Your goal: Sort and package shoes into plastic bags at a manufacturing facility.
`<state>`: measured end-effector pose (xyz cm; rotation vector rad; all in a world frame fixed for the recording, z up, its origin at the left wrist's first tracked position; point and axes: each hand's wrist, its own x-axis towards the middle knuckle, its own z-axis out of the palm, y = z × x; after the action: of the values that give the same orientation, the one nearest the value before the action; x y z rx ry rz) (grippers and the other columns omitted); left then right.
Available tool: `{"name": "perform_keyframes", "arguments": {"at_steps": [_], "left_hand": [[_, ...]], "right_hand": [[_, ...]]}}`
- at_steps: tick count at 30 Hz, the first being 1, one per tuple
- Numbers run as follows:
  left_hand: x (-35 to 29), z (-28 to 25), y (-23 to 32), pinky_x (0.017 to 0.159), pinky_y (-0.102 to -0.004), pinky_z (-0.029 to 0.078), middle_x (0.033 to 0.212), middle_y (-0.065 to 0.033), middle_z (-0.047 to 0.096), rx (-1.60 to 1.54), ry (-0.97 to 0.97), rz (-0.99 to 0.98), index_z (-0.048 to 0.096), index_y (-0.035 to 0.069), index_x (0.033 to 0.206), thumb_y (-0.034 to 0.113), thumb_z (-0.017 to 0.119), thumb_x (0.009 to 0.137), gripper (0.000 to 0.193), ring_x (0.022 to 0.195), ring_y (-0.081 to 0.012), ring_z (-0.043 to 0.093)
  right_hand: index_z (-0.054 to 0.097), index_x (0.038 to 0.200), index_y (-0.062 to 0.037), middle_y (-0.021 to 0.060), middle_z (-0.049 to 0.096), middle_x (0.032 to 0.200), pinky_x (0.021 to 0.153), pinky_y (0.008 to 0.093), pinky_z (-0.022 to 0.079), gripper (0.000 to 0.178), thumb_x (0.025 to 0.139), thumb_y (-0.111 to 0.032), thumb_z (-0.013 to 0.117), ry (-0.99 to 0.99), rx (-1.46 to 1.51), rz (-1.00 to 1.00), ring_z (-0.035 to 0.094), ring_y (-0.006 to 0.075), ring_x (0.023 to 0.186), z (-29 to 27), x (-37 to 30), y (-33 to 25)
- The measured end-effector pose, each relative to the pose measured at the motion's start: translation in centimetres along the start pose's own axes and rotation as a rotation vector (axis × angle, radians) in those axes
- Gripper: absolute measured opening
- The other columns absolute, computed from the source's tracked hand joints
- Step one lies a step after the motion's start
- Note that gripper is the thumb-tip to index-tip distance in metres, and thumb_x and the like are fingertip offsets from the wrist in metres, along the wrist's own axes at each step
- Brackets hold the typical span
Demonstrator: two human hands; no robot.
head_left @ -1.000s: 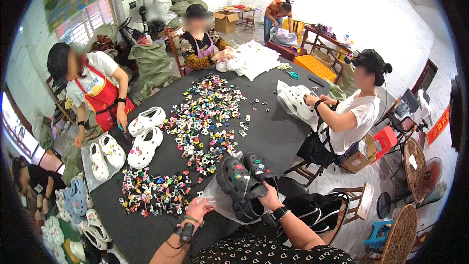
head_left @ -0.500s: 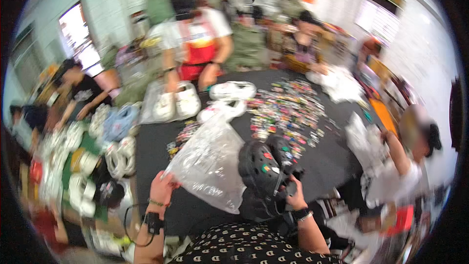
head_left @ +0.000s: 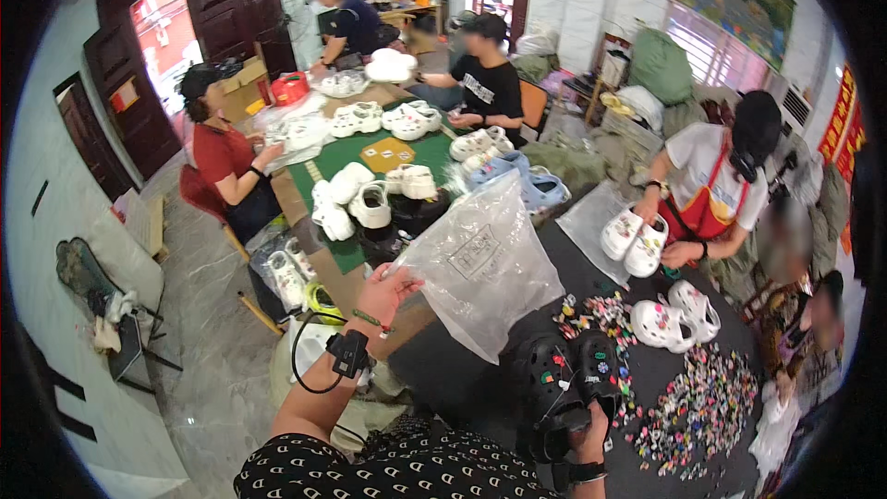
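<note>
My left hand is closed on the corner of a clear plastic bag, which spreads out flat and slack above the tables. Two black clogs with colourful charms on their uppers are gripped in my right hand, the fingers partly hidden behind them. The clogs are just below the bag's lower edge. To their right, many small coloured charms lie heaped on the black table.
White clogs rest beyond my right hand. Across the table a co-worker handles another white pair on a plastic bag. More clogs stand on the green-topped table, where several people work. A red chair stands at left.
My view has swung left, bringing the green-topped table and doorway into fuller sight. My left hand still grips the bag, now stretched out toward that table; my right still holds the black clogs.
</note>
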<state>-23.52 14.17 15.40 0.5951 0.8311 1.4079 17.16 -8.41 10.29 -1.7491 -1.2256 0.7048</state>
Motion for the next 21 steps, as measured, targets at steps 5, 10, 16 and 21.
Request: {"name": "perform_keyframes", "arguments": {"at_steps": [5, 10, 16, 21], "left_hand": [[4.7, -6.0, 4.1, 0.078, -0.0374, 0.053, 0.09, -0.0151, 0.06, -0.27, 0.143, 0.107, 0.035, 0.0, 0.108, 0.002, 0.057, 0.087, 0.03, 0.088, -0.0295, 0.063], [10.4, -12.0, 6.2, 0.081, -0.037, 0.054, 0.093, -0.0162, 0.058, -0.336, 0.207, 0.237, 0.041, -0.002, 0.104, 0.001, 0.051, 0.089, 0.019, 0.088, -0.0297, 0.063], [19.1, -14.6, 8.8, 0.082, -0.0344, 0.057, 0.114, -0.0249, 0.051, -0.685, 0.437, 0.122, 0.035, -0.01, 0.115, 0.005, 0.043, 0.093, 0.028, 0.099, -0.0338, 0.058], [25.7, -14.3, 10.9, 0.086, -0.0375, 0.056, 0.125, -0.0271, 0.04, -0.692, 0.489, 0.254, 0.028, -0.014, 0.12, 0.005, 0.041, 0.093, 0.035, 0.104, -0.0368, 0.056]], "right_hand": [[0.055, 0.097, 0.0019, 0.0218, 0.06, 0.09, 0.069, 0.0413, 0.049, 0.04, 0.062, -0.012, 0.069, -0.101, -0.55, -0.319, 0.06, 0.0409, 0.081, 4.1, 3.0, -0.2], [0.054, 0.096, 0.0001, 0.023, 0.059, 0.092, 0.075, 0.0475, 0.047, 0.043, 0.058, -0.01, 0.07, -0.18, -0.644, -0.25, 0.057, 0.0424, 0.087, 8.2, 3.5, 1.8], [0.051, 0.107, -0.0034, 0.0239, 0.051, 0.11, 0.083, 0.0498, 0.042, 0.045, 0.069, -0.023, 0.064, -0.299, -0.705, 0.035, 0.05, 0.0415, 0.099, 10.4, 2.1, 6.7], [0.048, 0.125, -0.0081, 0.0203, 0.045, 0.126, 0.093, 0.0475, 0.036, 0.053, 0.089, -0.046, 0.046, -0.382, -0.258, 0.308, 0.041, 0.0344, 0.115, 10.9, 0.2, 13.7]]}}
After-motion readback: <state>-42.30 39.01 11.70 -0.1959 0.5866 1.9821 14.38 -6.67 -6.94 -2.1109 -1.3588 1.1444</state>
